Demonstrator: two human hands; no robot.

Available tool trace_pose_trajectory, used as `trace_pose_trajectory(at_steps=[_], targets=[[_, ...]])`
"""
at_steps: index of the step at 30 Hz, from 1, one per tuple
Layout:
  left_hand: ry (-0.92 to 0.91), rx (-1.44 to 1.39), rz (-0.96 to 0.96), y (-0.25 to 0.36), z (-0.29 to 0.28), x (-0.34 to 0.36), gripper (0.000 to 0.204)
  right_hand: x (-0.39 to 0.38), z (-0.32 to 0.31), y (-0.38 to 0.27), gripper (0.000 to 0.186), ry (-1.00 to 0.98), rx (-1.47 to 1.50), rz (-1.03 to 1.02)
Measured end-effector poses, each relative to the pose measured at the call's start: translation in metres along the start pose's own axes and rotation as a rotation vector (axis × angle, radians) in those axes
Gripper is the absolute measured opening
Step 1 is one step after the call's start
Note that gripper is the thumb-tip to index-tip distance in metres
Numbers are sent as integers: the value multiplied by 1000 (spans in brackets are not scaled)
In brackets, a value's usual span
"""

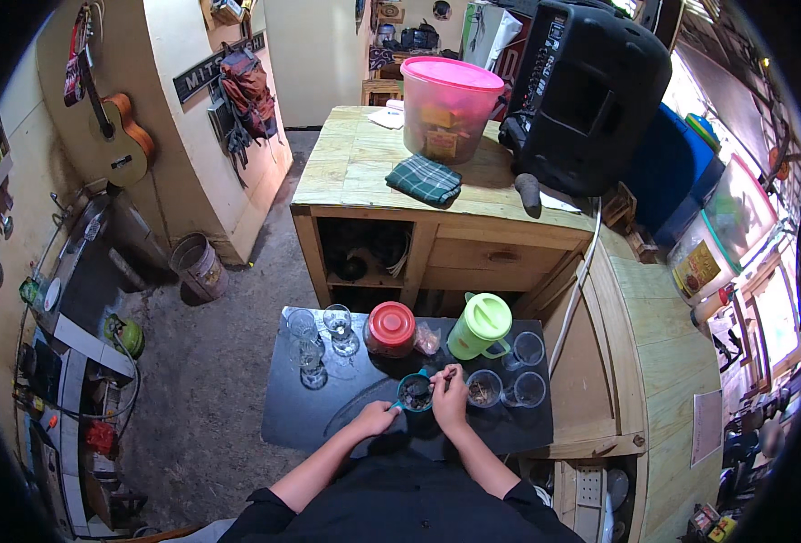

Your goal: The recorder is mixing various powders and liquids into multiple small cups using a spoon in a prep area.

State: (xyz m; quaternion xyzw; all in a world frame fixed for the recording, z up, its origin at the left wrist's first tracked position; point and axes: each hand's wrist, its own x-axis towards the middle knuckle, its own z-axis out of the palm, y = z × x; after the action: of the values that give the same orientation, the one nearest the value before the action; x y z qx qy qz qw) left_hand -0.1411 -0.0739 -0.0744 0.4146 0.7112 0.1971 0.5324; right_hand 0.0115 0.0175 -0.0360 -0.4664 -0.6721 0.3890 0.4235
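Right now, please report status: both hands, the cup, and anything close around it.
Left hand holds teal cup by its side. Right hand pinches something small over its rim. Glass cup just right; red-lidded jar and green pitcher behind.

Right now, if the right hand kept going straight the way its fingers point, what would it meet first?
The right hand points away from the person, fingertips at the teal cup. Going on, it would probably meet the green jug first; the red-lidded jar stands just to the left. Depth is hard to judge.
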Motion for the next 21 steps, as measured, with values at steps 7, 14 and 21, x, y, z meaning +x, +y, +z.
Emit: trace_pose_trajectory(at_steps=[7,14,21], targets=[[7,4,-26,5,-3,-5,38,0,-7,6,4,-23,-127,-16],[12,26,-23,6,-2,-4,38,-4,-5,3,7,-99,-101,-89],[28,-39,15,-4,2,1,35,15,-30,-30,22,-504,42,-581]])
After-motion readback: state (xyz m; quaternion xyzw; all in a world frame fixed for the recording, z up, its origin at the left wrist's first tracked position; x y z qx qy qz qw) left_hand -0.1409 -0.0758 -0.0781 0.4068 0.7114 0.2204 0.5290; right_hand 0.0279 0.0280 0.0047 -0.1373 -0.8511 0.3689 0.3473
